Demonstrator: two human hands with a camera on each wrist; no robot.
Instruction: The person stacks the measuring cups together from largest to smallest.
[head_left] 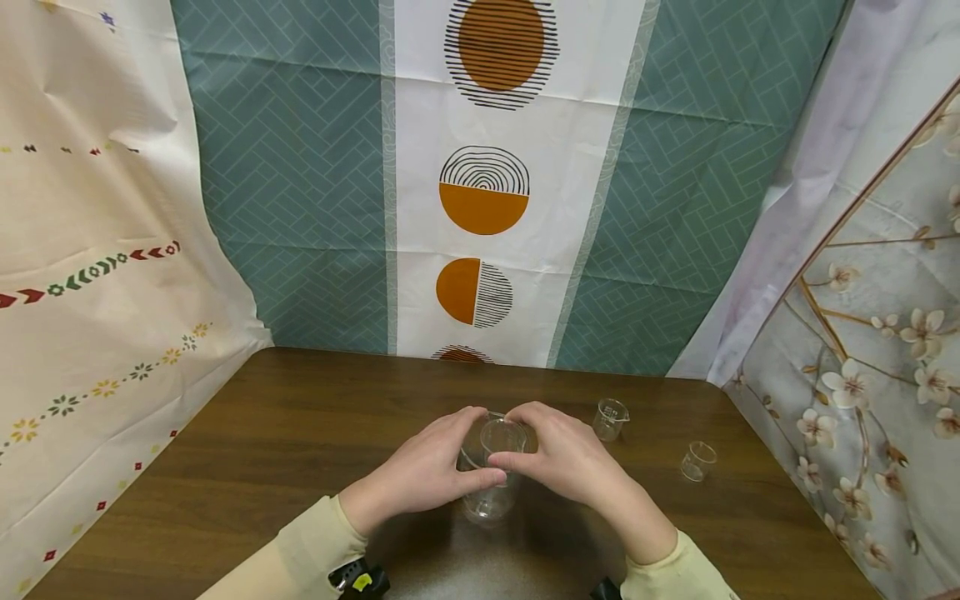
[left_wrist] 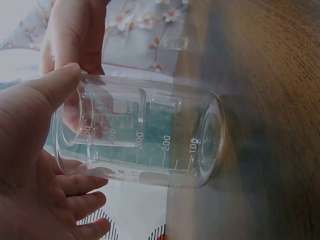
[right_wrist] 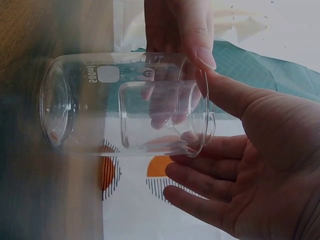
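Peering over two pale sleeves (head_left: 318,533), I see a black wrist device (head_left: 363,578) with a yellow patch on the left wrist and a black piece (head_left: 606,589) at the right one. The left hand (head_left: 420,462) grips the large beaker (head_left: 483,507) at its rim, thumb near and fingers far. This beaker is upright at the near middle of the brown table (head_left: 262,467); I cannot tell whether its base touches the wood. On its glass I read "500ml" and a scale with 100, 200 and 400; further small print is blurred. Inside its upper half sits a smaller beaker (head_left: 504,435), its base well above the large one's, and the right hand (head_left: 566,454) pinches it by the rim. Both hands cover part of the glass from above. Farther right stand two small beakers, one nearer (head_left: 697,463) and one farther (head_left: 610,420), their marks too small to read, so I count four beakers. Beyond the table hang a cream cloth (head_left: 112,208) at left, a blossom-printed cloth (head_left: 855,425) at right and a green-and-white cloth (head_left: 292,167) at the far side, showing four orange-and-black round motifs, the lowest cut off.
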